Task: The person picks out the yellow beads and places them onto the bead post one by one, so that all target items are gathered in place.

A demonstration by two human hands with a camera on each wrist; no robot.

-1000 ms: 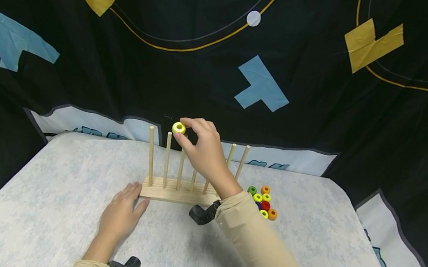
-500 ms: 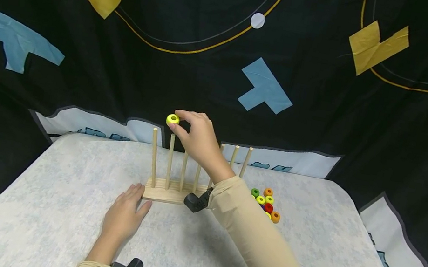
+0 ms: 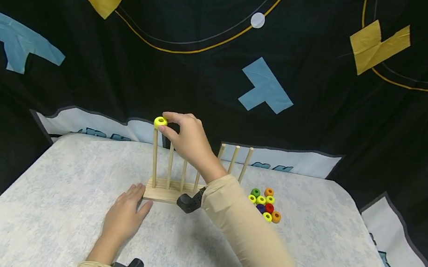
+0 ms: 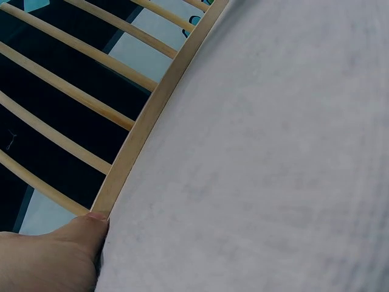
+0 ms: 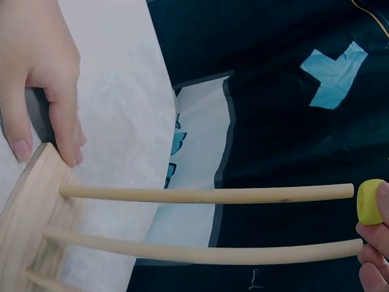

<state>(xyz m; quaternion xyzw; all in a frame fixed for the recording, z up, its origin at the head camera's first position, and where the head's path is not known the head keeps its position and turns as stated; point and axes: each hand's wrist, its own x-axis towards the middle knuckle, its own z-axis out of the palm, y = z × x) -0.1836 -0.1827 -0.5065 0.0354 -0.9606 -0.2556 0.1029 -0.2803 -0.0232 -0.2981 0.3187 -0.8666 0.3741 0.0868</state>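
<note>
My right hand (image 3: 191, 141) pinches a yellow bead (image 3: 160, 122) between thumb and fingers at the top of the leftmost peg (image 3: 154, 161). In the right wrist view the bead (image 5: 368, 202) sits just off the end of that peg (image 5: 206, 194), with a narrow gap between. My left hand (image 3: 124, 215) lies on the table with its fingers extended, touching the left end of the wooden peg stand (image 3: 165, 196). Its thumb (image 4: 85, 228) meets the front corner of the base in the left wrist view. Several upright pegs stand along the base, some partly hidden behind my right hand and forearm.
Right of the stand lies a cluster of loose beads: green (image 3: 255, 192), orange (image 3: 276, 217), red (image 3: 269, 208), dark blue (image 3: 260, 208) and several yellow ones (image 3: 267, 217). A black cloth (image 3: 205, 85) with coloured patches hangs behind the pale table (image 3: 70, 204).
My right hand has carried the yellow bead leftward along the row, rising slightly, then lowering to the top of the leftmost peg. The left hand keeps its place at the stand's end.
</note>
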